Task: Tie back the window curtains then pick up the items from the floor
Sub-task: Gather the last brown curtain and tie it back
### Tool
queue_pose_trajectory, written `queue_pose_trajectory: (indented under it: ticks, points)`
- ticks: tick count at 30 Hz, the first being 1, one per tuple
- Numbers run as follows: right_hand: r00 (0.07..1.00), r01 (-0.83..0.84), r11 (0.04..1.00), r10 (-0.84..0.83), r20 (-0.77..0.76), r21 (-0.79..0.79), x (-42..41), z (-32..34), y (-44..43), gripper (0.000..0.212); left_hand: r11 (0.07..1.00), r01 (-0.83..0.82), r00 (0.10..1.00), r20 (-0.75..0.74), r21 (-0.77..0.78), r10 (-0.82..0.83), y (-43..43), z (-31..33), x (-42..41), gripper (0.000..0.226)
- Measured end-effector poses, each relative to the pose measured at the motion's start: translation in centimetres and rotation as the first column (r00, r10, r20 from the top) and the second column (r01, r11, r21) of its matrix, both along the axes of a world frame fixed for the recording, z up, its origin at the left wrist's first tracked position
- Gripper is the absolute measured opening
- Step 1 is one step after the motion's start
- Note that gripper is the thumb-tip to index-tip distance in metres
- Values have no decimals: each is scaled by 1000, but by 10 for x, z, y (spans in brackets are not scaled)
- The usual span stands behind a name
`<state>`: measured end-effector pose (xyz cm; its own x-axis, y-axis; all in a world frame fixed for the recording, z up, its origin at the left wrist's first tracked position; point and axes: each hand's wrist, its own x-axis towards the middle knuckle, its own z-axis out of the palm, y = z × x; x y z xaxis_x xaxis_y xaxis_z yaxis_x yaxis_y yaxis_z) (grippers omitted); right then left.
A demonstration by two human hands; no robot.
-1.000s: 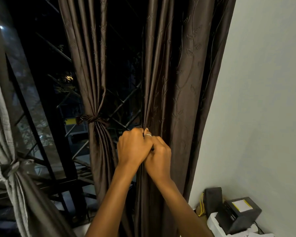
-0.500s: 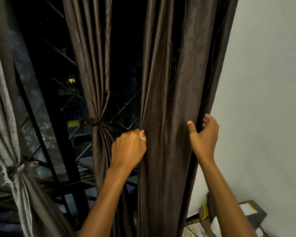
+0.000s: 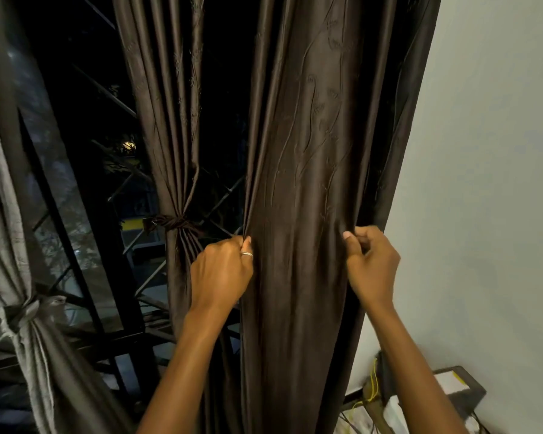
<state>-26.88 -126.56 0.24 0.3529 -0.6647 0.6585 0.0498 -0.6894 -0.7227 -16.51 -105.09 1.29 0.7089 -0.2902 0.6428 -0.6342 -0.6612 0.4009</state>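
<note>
A wide dark brown curtain panel (image 3: 311, 151) hangs loose next to the white wall. My left hand (image 3: 220, 274), with a ring on one finger, grips the panel's left edge at waist height. My right hand (image 3: 372, 264) pinches the panel's right edge, thumb up against the cloth. Left of it a second brown curtain (image 3: 166, 104) is gathered and bound by a brown tie (image 3: 173, 222). At the far left a grey curtain (image 3: 0, 214) is also bound with a knot (image 3: 21, 314).
The dark window (image 3: 85, 151) with its metal grille lies behind the curtains. A white wall (image 3: 489, 183) runs along the right. At the bottom right a black box (image 3: 461, 386), yellow cables (image 3: 372, 389) and white items sit low by the wall.
My right hand left my left hand at the curtain's left edge and moved right to the panel's right edge, where it now pinches the cloth. The view has shifted slightly.
</note>
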Motion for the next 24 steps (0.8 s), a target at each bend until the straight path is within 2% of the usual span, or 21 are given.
queue_pose_trajectory:
  ticks: [8, 13, 18, 24]
  points:
    - [981, -169, 981, 177, 80, -96, 20, -3, 64, 5, 1000, 24, 1000, 15, -4, -24, -16, 0, -19, 37]
    - [961, -264, 964, 265, 77, -25, 32, -3, 84, 7, 994, 105, 992, -64, -40, -107, -23, 1, -22, 37]
    - [955, -285, 958, 280, 98, 39, 34, -2, 94, 6, 985, 161, 979, -112, -67, -168, -25, -2, -20, 33]
    - [947, -316, 943, 307, 92, 105, 33, 2, 90, 9, 937, 348, 924, -162, -17, -346, -23, 2, -20, 23]
